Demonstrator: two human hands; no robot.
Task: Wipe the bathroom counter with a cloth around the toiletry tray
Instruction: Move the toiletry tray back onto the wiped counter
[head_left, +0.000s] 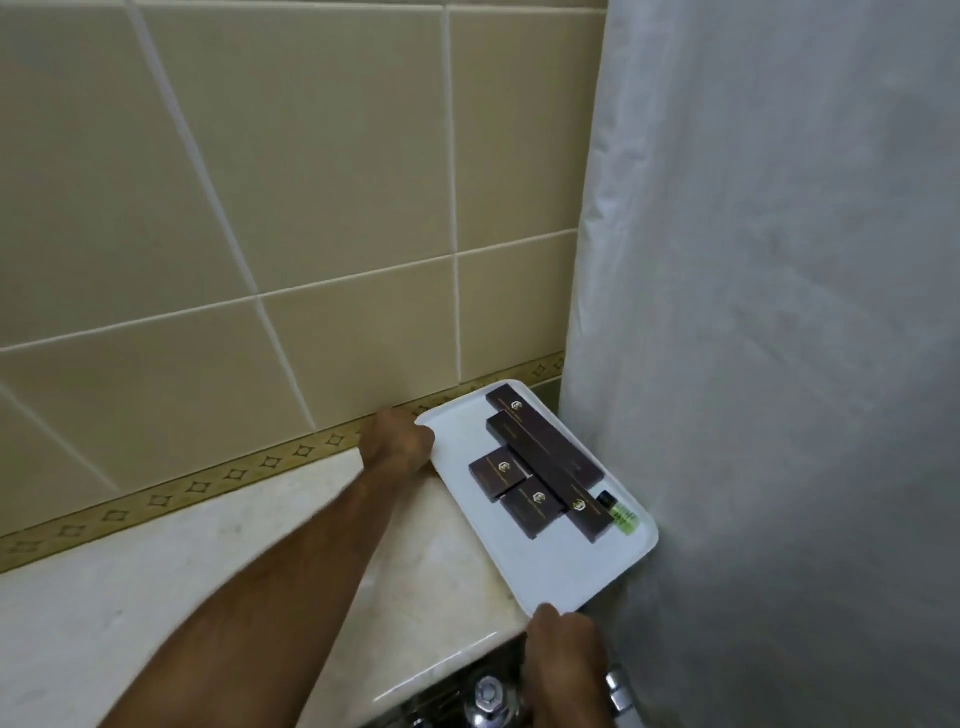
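While both hands (397, 439) hold it, tray (550, 571) carries boxes (540, 452).

Dim, even indoor light with a warm yellowish cast, no clear source. Soft shadow under the left forearm (291, 587) on the table (156, 597). Faint glare on chrome fittings (485, 699) at near edge. Wide-angle bending of tile lines (218, 208). Overall soft, compressed; box print unreadable.
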